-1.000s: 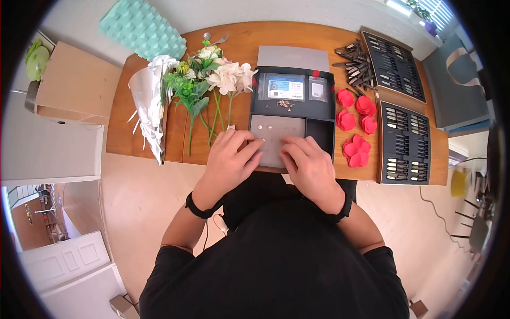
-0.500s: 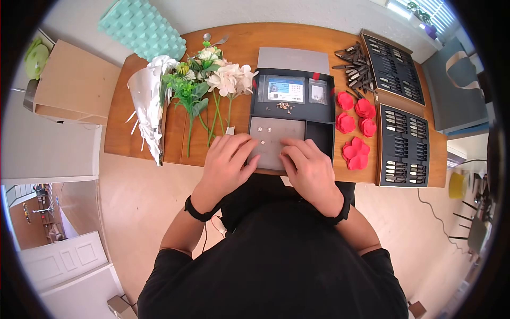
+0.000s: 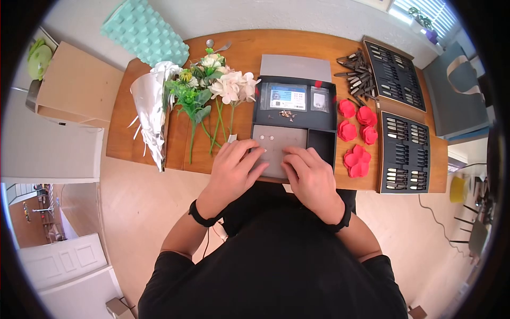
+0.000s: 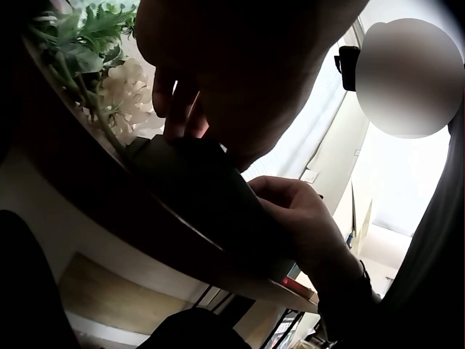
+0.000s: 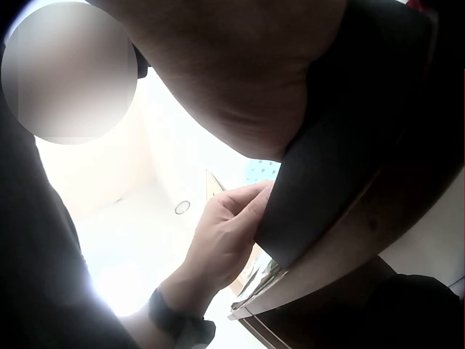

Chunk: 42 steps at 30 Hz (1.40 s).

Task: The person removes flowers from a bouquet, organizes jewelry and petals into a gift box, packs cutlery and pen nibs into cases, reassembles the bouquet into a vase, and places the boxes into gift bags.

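A dark box (image 3: 333,119) with a grey jewellery pad (image 3: 276,170) at its near left lies before me. Two stud earrings (image 3: 266,137) sit at the pad's upper left. My left hand (image 3: 234,167) is over the pad's left edge, index fingertip right at another small stud (image 3: 264,150), thumb spread apart from it. Over the pad's right side is my right hand (image 3: 312,178), fingers bent, thumb and index tips near each other; I cannot tell whether something tiny is between them. Both wrist views are dark, with the box's side (image 5: 320,189) between the hands.
In the box's far compartment lie plastic packets (image 3: 288,98) and a small pile of metal pieces (image 3: 287,115). Artificial flowers (image 3: 228,87) and a foil-wrapped cone (image 3: 151,106) are left. Red flower heads (image 3: 357,162), dark-handled tools (image 3: 358,74) and filled trays (image 3: 405,154) are right.
My left index finger has moved from beside the small stud on the pad to right at it. The right hand stays over the pad's right side. The head view has tilted slightly.
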Each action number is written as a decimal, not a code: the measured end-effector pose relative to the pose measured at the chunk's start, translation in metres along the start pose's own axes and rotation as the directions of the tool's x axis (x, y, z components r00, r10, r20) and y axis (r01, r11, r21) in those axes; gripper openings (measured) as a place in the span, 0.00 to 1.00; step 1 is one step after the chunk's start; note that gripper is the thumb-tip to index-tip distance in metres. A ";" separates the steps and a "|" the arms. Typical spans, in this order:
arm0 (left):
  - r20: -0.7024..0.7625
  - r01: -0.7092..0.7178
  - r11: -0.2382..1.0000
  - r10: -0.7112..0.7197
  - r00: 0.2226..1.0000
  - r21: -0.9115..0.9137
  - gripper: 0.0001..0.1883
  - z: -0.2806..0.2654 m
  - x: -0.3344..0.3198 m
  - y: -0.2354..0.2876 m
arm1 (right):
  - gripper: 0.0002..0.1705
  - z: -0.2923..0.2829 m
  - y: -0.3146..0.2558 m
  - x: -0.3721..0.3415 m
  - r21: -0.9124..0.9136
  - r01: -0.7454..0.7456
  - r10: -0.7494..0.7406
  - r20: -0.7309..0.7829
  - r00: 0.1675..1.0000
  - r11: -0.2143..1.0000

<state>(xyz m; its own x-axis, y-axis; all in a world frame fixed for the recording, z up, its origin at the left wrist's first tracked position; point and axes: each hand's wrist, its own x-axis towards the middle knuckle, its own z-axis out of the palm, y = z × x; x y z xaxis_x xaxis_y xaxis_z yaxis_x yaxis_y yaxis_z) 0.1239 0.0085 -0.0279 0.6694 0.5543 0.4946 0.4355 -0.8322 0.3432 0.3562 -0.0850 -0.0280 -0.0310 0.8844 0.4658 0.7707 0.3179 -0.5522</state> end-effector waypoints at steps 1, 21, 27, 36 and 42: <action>-0.008 0.013 1.000 -0.013 1.000 0.006 0.20 0.001 0.003 0.000 | 0.08 0.000 0.000 -0.001 -0.004 0.001 -0.001 0.002 1.000 1.000; -0.059 0.039 0.999 -0.039 0.998 -0.003 0.10 0.009 0.017 -0.002 | 0.07 0.001 -0.002 -0.001 -0.001 0.006 -0.006 0.007 1.000 1.000; -0.049 0.018 1.000 -0.017 0.999 0.017 0.10 0.010 0.017 -0.003 | 0.07 0.001 0.001 0.003 0.001 0.006 -0.006 0.002 1.000 1.000; -0.052 0.068 0.996 -0.065 0.996 0.055 0.14 -0.007 0.025 0.007 | 0.08 0.003 0.002 -0.002 0.058 -0.042 0.044 -0.041 0.998 0.997; -0.139 -0.019 1.000 0.016 0.990 -0.019 0.18 -0.013 0.017 0.023 | 0.07 -0.008 -0.003 0.001 0.218 -0.155 0.174 -0.068 0.982 0.964</action>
<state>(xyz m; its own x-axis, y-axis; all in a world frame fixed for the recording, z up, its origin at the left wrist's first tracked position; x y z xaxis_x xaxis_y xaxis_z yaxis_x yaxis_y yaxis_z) 0.1379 -0.0013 -0.0011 0.5865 0.5374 0.6060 0.4113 -0.8422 0.3487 0.3587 -0.0878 -0.0204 0.1465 0.9010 0.4084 0.6087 0.2433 -0.7552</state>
